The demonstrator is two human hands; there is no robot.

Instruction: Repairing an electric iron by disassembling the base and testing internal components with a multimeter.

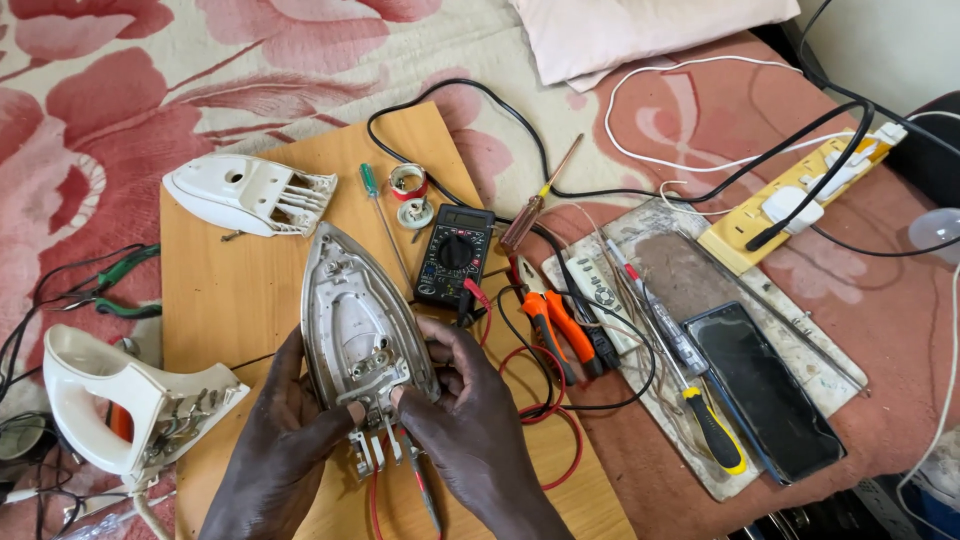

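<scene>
Metal iron soleplate [355, 320] flat on the wooden board [230, 290], point away, wide rear end caught between both hands. Left hand [280, 430] cupped along the left rear edge, fingers curled and touching. Right hand [465, 420] closed on the right rear corner, thumb and fingertips [405, 398] pinching at the terminals above red wires [545, 440]

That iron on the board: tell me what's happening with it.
Both hands, left and right, hold the stripped iron base at its rear end, fingers at the terminals, on a wooden board. Red leads run from under the hands. A multimeter and orange pliers lie beside it; two white shell parts sit to the left.
</scene>
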